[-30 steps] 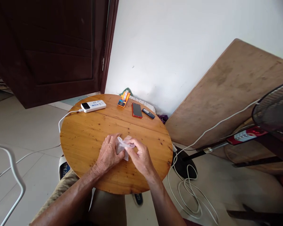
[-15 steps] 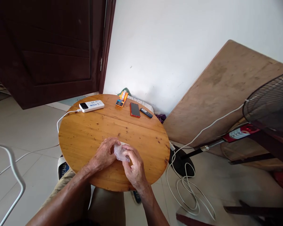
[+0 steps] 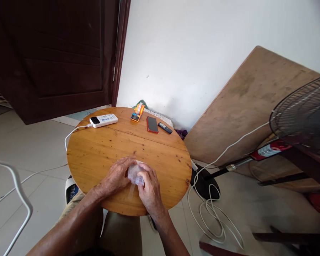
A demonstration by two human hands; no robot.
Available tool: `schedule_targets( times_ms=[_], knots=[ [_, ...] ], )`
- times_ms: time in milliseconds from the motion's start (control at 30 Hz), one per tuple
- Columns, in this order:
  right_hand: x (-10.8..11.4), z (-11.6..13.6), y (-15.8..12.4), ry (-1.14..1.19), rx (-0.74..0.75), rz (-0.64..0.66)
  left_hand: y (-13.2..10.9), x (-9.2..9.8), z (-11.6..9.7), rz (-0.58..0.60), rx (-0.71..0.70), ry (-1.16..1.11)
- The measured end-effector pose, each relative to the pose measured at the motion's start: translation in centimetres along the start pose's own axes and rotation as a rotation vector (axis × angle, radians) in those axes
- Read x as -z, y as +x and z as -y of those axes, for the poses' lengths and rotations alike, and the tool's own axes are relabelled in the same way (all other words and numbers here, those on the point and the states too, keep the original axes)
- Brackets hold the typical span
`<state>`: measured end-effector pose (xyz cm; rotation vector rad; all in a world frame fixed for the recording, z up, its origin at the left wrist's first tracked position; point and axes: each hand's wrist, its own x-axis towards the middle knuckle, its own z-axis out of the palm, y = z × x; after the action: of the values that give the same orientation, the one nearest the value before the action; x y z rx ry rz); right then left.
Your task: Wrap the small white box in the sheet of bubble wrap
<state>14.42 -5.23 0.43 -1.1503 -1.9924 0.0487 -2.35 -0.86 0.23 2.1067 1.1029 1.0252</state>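
Between my hands, over the near half of the round wooden table (image 3: 96, 153), is a small clear bubble-wrap bundle (image 3: 134, 173). My left hand (image 3: 119, 174) is closed on its left side, fingertips at the top edge. My right hand (image 3: 150, 187) grips it from the right, thumb and fingers bent around it. A pale, translucent strip (image 3: 131, 192) trails from the bundle toward the table's near edge. Something white shows just behind the bundle, partly covered by my fingers. What lies inside the wrap, I cannot make out.
Along the table's far side are a white power bank (image 3: 104, 120) with a cable, an orange tape dispenser (image 3: 138, 112), a red-edged phone (image 3: 152, 124) and a small dark device (image 3: 165, 128). A standing fan (image 3: 304, 117) and coiled cable (image 3: 216, 220) are at right.
Both hands have shifted the bundle slightly left and pressed closer around it. A pale strip now shows below it. The things at the back have stayed put.
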Motion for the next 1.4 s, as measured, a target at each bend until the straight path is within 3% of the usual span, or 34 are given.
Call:
schedule_targets(
  times_ms=[200, 433, 600, 700, 800, 933, 1200, 1400],
  knots=[
    [0.8, 0.3, 0.8, 0.122, -0.073, 0.003, 0.5, 0.4, -0.8, -0.039, 0.106, -0.123],
    [1.4, -1.5, 4.0, 0.429, -0.536, 0.166, 3.2, 1.2, -1.7, 0.167, 0.394, 0.002],
    [-0.3, -3.3, 5.1, 0.658, -0.707, 0.123, 4.0, 2.0, -1.1, 0.161, 0.357, -0.103],
    [-0.6, -3.5, 4.9, 0.696, -0.723, 0.106, 3.5, 2.6, -0.2, 0.209, 0.333, -0.279],
    [-0.6, -3.5, 4.8, 0.665, -0.706, 0.11, 3.0, 2.6, 0.4, 0.249, 0.336, -0.314],
    [-0.7, -3.6, 4.7, 0.621, -0.682, 0.092, 3.0, 2.1, 0.2, 0.201, 0.294, -0.275],
    [-0.5, -3.0, 3.9, 0.793, -0.66, 0.102, 3.1, 1.8, -0.2, 0.112, 0.38, -0.369],
    [-0.5, -2.7, 3.8, 0.812, -0.731, 0.12, 2.9, 1.4, 0.0, 0.132, 0.337, -0.511]
  ],
)
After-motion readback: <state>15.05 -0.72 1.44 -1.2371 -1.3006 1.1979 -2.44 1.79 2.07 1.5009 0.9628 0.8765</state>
